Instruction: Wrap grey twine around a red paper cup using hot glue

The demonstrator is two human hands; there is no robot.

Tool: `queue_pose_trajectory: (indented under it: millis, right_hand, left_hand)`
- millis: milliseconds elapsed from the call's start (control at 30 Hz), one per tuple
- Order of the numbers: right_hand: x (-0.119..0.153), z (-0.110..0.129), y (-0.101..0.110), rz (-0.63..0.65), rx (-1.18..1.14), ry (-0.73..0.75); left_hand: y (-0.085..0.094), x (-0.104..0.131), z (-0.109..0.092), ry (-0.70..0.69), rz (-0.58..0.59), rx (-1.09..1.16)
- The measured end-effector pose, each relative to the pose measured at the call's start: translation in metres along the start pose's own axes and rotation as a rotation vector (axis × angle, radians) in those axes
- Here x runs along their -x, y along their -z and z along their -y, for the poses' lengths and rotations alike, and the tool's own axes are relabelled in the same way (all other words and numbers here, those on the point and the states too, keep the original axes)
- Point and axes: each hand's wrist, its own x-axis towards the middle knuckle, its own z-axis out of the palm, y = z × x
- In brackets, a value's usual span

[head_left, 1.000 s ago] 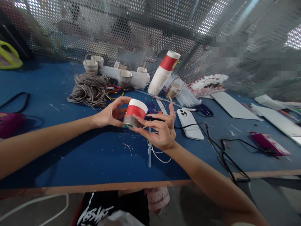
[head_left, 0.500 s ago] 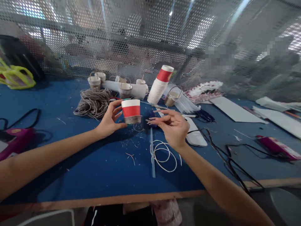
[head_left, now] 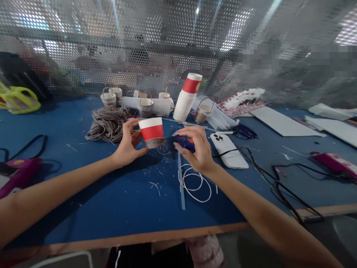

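My left hand (head_left: 129, 146) grips a red and white paper cup (head_left: 152, 130), held up above the table. Grey-brown cord (head_left: 155, 143) is wound around the cup's lower end. To the right of it, my right hand (head_left: 196, 149) is open, thumb and fingers apart, with nothing visibly held between them. Behind these fingers is a dark blue object (head_left: 184, 143) with a bit of orange, partly hidden; its kind and whether I touch it I cannot tell. A bundle of grey cord (head_left: 106, 124) lies just beyond my left hand.
A leaning stack of paper cups (head_left: 185, 104) stands at the back, beside small cord-wrapped buckets (head_left: 203, 112). A white phone (head_left: 230, 152), black cable (head_left: 255, 167), loop of white cord (head_left: 201, 201) and pale strip (head_left: 181, 186) lie nearby. Purple glue guns (head_left: 23, 173) flank both sides.
The cup has shifted slightly left and tilted a little. My right hand has moved slightly left, and its fingers have gone from pinched together to spread apart.
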Motion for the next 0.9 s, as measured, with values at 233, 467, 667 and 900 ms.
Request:
queue_pose_trajectory:
  millis: [233,467,667,900]
  right_hand:
    - [0.005,0.016,-0.01,0.161,-0.03,0.061]
    - [0.006,0.028,-0.006,0.232,-0.269,0.016]
    - [0.009,0.031,-0.006,0.3,-0.39,-0.111]
    - [0.004,0.021,-0.008,0.117,-0.283,-0.126]
  left_hand:
    - [0.0,-0.002,0.008,-0.057,0.016,-0.091]
    - [0.001,-0.002,0.009,-0.096,-0.086,-0.074]
    - [0.003,-0.004,0.011,-0.09,-0.101,-0.045]
    - [0.0,-0.005,0.011,-0.122,-0.028,0.009]
